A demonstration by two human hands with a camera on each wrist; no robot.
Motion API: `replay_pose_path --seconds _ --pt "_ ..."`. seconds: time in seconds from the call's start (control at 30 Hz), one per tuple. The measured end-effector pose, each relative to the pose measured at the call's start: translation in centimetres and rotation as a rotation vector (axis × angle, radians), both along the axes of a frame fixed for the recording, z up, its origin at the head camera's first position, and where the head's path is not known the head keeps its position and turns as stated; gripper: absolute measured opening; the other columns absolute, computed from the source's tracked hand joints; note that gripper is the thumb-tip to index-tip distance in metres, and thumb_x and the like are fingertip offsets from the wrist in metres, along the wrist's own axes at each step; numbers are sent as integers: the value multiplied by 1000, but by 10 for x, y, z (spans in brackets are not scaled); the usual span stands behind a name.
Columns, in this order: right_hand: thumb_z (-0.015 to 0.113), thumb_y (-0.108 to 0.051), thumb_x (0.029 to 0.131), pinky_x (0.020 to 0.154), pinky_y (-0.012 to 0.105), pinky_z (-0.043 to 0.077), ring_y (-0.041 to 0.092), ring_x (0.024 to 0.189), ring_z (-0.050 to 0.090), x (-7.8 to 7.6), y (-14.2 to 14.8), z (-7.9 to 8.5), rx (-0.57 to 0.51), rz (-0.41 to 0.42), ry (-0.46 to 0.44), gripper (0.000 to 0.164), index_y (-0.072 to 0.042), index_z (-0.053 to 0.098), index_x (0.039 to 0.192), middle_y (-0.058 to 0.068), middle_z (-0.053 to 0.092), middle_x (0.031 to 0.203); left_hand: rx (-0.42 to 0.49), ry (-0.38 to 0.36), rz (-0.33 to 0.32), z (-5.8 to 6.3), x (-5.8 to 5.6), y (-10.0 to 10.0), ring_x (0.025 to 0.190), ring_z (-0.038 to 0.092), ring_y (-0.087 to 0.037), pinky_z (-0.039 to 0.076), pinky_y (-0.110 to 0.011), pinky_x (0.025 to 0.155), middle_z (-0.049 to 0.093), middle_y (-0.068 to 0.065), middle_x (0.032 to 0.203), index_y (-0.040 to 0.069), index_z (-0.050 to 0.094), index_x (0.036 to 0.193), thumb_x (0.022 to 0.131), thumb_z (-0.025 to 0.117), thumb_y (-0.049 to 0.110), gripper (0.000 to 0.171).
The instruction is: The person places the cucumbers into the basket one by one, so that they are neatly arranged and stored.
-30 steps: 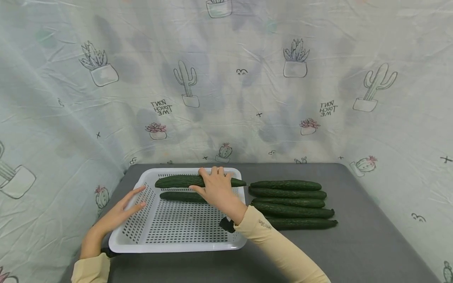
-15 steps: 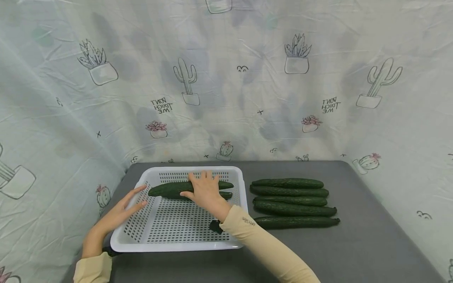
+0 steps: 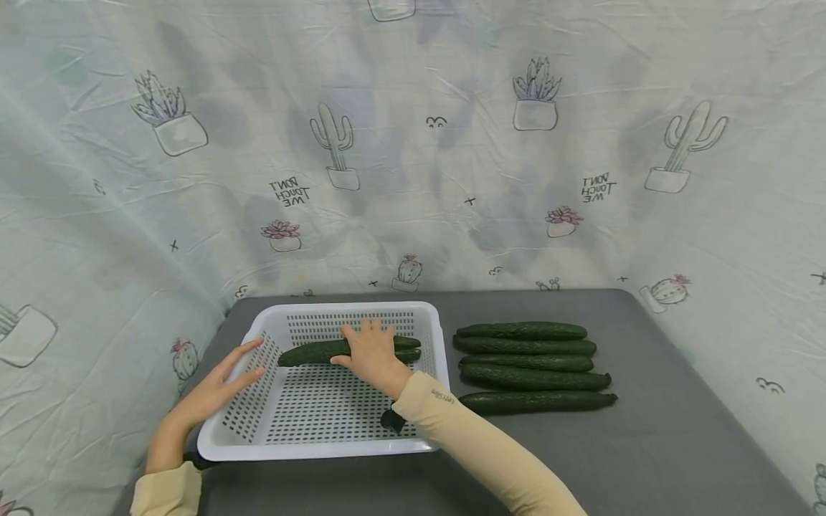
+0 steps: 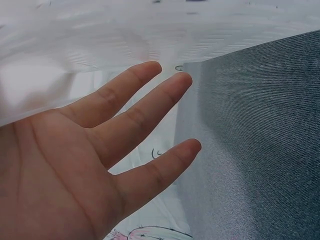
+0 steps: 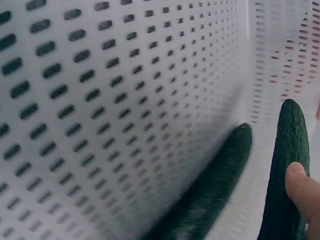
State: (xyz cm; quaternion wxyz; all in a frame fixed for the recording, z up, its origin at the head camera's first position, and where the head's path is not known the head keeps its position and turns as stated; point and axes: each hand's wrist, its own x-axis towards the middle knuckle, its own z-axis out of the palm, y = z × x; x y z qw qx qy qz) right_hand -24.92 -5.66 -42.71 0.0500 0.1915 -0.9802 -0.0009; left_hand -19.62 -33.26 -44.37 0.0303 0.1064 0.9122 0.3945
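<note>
the pale backdrop cloth printed with potted cacti (image 3: 413,158) carries mirrored "don't touch me" lettering. on the dark grey table (image 3: 645,444), the right hand (image 3: 372,355) curls around a long dark green cucumber (image 3: 316,352) inside the white perforated plastic basket (image 3: 323,408). the left hand (image 3: 216,390), fingers straight and apart, rests on the basket's left rim. five more dark green cucumbers (image 3: 529,365) lie just right.

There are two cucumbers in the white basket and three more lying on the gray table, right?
Not quite. The head view shows five cucumbers on the gray table, not three. The white basket does hold two cucumbers, with the right hand on them.
</note>
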Motion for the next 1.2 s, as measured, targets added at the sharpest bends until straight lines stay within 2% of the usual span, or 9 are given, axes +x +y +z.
replay_pose_path --seconds 0.1,0.23,0.37,0.5,0.7,0.87,1.2 --pt "44 -69 81 94 53 39 31 117 47 -3 0 -5 13 -2 -20 57 -35 47 127 7 54 122 2 -5 3 0 1 0 130 24 -50 34 -67 86 15 -23 151 20 14 150 96 50 33 66" --pt "44 -69 80 95 52 39 30 118 46 -5 -1 -11 37 -17 -34 59 -35 46 128 6 53 123 18 -18 2 0 1 1 123 37 -49 46 -56 78 16 -25 150 21 14 150 96 49 32 65" --pt "42 -70 81 95 50 39 29 119 45 -5 -4 -16 86 -23 -25 65 -35 40 136 7 51 127 40 -28 4 0 2 2 117 44 -47 51 -46 72 16 -26 149 22 14 150 96 50 31 65" --pt "44 -70 80 95 50 40 29 117 46 -6 -5 -18 116 -13 -13 63 -35 42 133 6 52 125 78 -55 5 0 2 2 110 51 -45 52 -40 65 14 -27 149 23 13 150 97 48 30 64" --pt "47 -69 79 95 51 39 29 120 46 -7 -5 -20 111 -8 -37 66 -35 41 135 5 51 129 128 -104 13 0 1 2 95 61 -34 54 -38 60 13 -27 149 23 12 150 97 48 30 64" --pt "52 -69 77 94 50 40 28 116 50 -6 -3 -23 106 7 -47 73 -29 39 137 6 54 127 152 -122 14 0 1 2 91 63 -31 54 -38 59 14 -27 149 24 13 150 97 48 30 63" --pt "58 -70 72 91 45 44 26 112 53 -7 -1 -26 132 24 -25 77 -25 40 133 5 56 121 98 -70 11 -4 1 1 106 54 -41 52 -39 65 16 -26 149 21 15 150 97 48 31 63"
